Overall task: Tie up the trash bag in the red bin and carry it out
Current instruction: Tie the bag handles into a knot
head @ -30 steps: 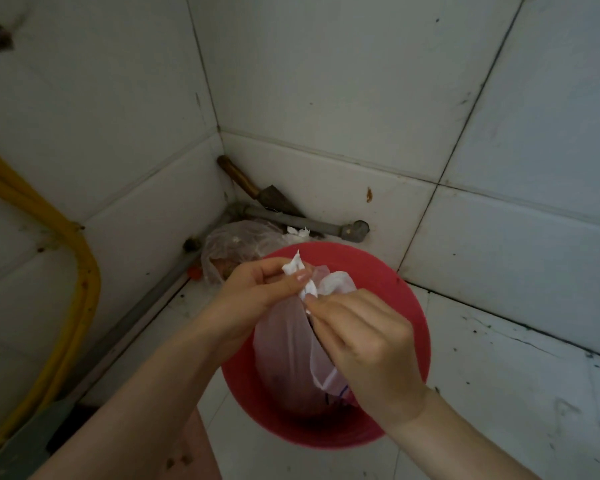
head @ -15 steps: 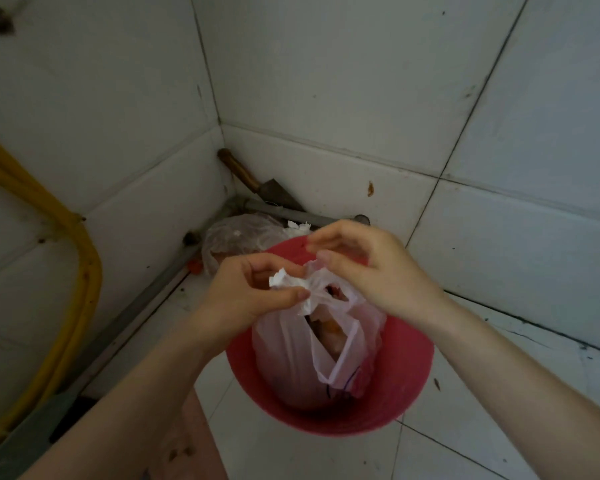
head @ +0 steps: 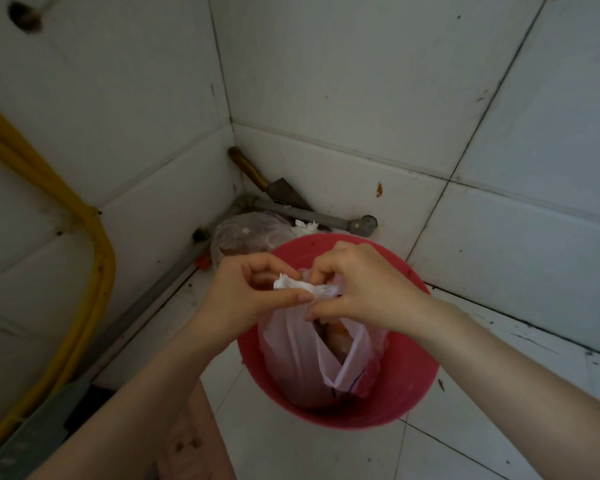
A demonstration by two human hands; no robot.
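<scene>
A round red bin (head: 420,393) stands on the tiled floor in a wall corner. Inside it sits a thin white trash bag (head: 291,355), part open on its right side, with orange and brown waste showing through. My left hand (head: 246,292) pinches one twisted white handle of the bag above the bin. My right hand (head: 357,282) pinches the other handle, fingertips meeting the left hand's over the bag's mouth. Both handles are bunched together between the two hands.
Behind the bin lies a second clear plastic bag (head: 246,237) of waste. A grey pipe (head: 312,216) runs along the wall base, with a wooden-handled tool (head: 257,178) in the corner. A yellow pipe (head: 94,271) bends down the left wall.
My right hand went from in front of the bag to behind it, then came down to meet the left hand. The two handles are now drawn together over the bag's mouth.
</scene>
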